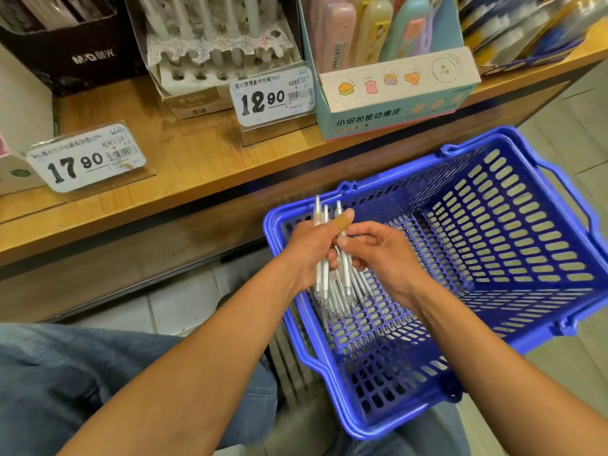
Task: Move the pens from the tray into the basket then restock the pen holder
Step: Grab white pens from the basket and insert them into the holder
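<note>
Your left hand (307,250) is gripping a bunch of white pens (332,281) over the blue basket (513,340); your right hand (383,255) is pinching one pen in that bunch.

Both hands (309,248) (381,255) grip white pens (342,284) over the blue basket (493,258)
</note>
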{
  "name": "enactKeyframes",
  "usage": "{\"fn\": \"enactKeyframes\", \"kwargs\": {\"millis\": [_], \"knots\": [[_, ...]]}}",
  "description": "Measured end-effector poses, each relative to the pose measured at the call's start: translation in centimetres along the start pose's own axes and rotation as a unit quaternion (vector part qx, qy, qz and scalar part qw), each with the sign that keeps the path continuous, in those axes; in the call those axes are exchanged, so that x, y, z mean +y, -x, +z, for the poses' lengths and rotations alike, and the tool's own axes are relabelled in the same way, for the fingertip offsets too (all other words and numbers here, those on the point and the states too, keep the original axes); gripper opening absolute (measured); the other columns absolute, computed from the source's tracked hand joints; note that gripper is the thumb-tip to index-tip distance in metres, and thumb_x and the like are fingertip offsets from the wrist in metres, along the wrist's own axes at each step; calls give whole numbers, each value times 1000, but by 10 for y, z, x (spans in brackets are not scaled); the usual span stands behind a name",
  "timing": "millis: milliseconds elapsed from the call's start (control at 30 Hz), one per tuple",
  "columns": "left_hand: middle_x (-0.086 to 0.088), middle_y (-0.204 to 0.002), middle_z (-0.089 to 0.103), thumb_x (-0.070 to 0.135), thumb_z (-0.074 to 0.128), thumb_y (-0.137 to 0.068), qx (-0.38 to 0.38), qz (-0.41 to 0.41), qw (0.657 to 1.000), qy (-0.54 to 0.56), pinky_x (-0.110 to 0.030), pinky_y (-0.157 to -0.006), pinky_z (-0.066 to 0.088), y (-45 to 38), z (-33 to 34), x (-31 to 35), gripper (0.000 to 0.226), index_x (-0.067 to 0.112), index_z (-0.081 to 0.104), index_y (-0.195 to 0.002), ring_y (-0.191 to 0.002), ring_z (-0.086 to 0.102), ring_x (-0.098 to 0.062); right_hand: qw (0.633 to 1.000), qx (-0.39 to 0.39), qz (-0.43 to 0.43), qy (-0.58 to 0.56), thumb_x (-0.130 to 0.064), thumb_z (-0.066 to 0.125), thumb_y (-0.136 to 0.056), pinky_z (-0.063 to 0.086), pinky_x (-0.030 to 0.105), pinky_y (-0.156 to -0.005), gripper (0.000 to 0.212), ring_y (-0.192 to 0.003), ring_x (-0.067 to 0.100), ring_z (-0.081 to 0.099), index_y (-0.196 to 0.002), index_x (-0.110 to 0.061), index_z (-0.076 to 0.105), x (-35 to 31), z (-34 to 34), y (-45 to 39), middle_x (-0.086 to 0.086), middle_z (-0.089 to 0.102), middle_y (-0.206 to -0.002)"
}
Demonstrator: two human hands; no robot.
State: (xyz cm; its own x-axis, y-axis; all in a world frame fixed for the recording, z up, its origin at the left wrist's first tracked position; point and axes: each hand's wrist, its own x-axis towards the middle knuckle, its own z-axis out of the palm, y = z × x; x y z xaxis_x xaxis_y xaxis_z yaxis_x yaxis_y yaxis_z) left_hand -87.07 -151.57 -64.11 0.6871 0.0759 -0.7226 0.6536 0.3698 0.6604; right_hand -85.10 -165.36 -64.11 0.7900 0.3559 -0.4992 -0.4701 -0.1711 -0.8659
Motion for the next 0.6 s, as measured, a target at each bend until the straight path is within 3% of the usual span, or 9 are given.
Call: {"fn": "enactKeyframes", "kwargs": {"millis": [67, 233, 333, 433, 533, 600], "knots": [[1, -55, 55, 37, 76, -85, 5, -1, 1000, 3, -23, -41, 39, 0, -1, 0, 47, -2, 62, -106, -41, 39, -11, 1000, 7, -25, 8, -12, 77, -78, 44, 21, -52, 15, -51, 10, 55, -85, -6, 66, -5, 9, 0, 4, 69, -65], [1, -54, 59, 23, 70, -91, 23, -5, 999, 48, -21, -39, 37, 2, -1, 1, 17, 11, 62, -82, -38, 47, -8, 999, -26, 17, -8, -29, 75, -77, 45, 23, -53, 29, -55, 14, 56, -86, -3, 68, 8, -11, -23, 8, 69, -75], [1, -59, 55, 23, 69, -91, 38, -11, 998, 43, -25, -49, 39, -1, -2, 0, 17, 13, 61, -79, -47, 47, -11, 991, 54, 69, 96, -13, 66, -91, 51, 30, -61, 8, -63, 15, 59, -86, -7, 66, 46, -33, -56, 9, 67, -88], [0, -61, 56, 24, 66, -93, 35, -14, 998, 48, -33, -71, 42, -1, -4, 1, 20, 12, 62, -77, -63, 50, -16, 945, 88, 143, 280, -4, 55, -96, 53, 38, -80, 7, -79, 21, 56, -91, -3, 60, 94, -50, -84, 7, 59, -91], [0, -54, 62, 20, 61, -97, 20, -25, 996, 83, -30, -63, 51, 2, -4, 3, 12, 11, 63, -89, -58, 61, -15, 861, 60, 192, 467, -12, 53, -96, 41, 30, -56, 10, -74, 26, 52, -105, -8, 56, 131, -53, -93, 9, 55, -93], [0, -55, 62, 19, 60, -99, 15, -33, 996, 86, -28, -57, 52, 4, -4, 3, 12, 12, 62, -90, -52, 63, -13, 837, 59, 193, 509, -8, 51, -96, 40, 30, -55, 21, -79, 30, 56, -117, -8, 55, 147, -50, -95, 12, 59, -99]]}}
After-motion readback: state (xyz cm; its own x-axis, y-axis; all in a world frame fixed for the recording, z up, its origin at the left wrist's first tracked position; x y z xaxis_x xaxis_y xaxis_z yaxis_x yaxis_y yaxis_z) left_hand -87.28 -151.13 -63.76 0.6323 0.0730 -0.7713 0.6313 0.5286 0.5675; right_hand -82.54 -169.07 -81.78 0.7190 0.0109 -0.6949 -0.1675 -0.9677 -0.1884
